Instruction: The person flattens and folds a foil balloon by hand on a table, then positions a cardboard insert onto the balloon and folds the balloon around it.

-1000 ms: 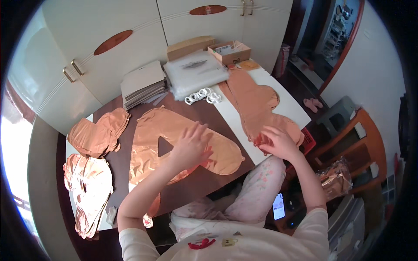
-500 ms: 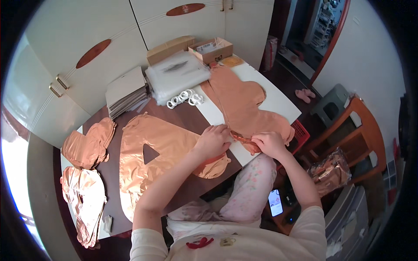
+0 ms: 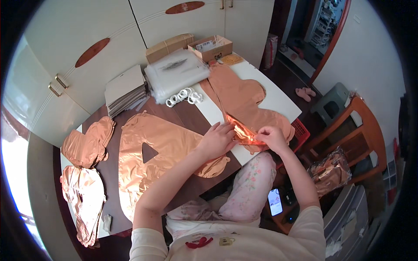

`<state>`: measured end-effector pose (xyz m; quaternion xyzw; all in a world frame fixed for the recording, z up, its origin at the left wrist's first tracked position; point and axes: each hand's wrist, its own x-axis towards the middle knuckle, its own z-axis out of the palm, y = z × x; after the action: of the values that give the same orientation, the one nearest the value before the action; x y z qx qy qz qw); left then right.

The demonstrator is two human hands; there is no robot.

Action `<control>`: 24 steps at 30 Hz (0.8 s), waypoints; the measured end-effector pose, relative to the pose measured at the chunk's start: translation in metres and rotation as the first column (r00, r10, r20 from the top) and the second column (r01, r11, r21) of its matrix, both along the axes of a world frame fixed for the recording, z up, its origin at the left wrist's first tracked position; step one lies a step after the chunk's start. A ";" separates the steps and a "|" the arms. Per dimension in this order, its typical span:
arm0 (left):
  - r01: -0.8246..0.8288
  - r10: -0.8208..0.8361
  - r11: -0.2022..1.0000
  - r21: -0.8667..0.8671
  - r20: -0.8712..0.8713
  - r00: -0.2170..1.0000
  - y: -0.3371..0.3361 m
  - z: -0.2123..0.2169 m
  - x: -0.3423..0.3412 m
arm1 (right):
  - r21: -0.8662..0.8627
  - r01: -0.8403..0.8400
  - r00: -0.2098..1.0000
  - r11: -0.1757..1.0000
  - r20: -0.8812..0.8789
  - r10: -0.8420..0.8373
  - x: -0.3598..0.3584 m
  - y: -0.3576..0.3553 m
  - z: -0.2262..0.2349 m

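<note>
A flat copper-coloured foil balloon with a two-lobed outline lies on the white part of the table, its near end folded up and shining brightly. My left hand grips the left side of that fold, fingers curled over the foil. At the fold's right side, my right hand pinches the edge between thumb and fingers. Under my left forearm rests a flat A-shaped foil balloon with a triangular hole. Further left are a folded foil balloon and a very shiny one nearer me.
Along the back stand grey cards, clear plastic bags, white ribbon rolls and an open cardboard box. A wooden chair holds a bag of copper foil. A lit phone lies low beside my leg.
The near end of the two-lobed balloon has been lifted and spread, showing a wider bright surface. My right hand has risen slightly; my left hand has shifted a little.
</note>
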<state>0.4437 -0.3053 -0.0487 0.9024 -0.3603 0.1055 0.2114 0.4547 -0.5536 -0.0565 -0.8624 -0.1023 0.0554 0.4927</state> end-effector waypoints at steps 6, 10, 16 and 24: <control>0.022 -0.010 0.994 0.104 -0.118 0.993 -0.019 0.008 0.045 | 0.393 0.061 0.989 0.918 0.097 -0.107 0.022 -0.010 0.010; -0.159 0.177 0.943 0.293 -0.033 0.984 -0.027 0.001 0.077 | 0.365 0.139 0.976 0.920 0.104 -0.189 0.048 -0.021 0.031; -0.212 0.271 0.883 0.419 -0.085 0.959 -0.036 -0.002 0.082 | 0.671 0.399 0.892 0.626 -0.125 -0.435 0.112 -0.090 0.049; -0.194 0.248 0.883 0.427 -0.074 0.966 -0.034 -0.007 0.084 | 0.565 0.247 0.662 0.788 0.495 -0.562 0.093 -0.111 0.160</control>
<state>0.5272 -0.3394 -0.0560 0.9667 -0.2548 -0.0077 0.0232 0.5473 -0.6650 0.1037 -0.6888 -0.0732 -0.3819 0.6118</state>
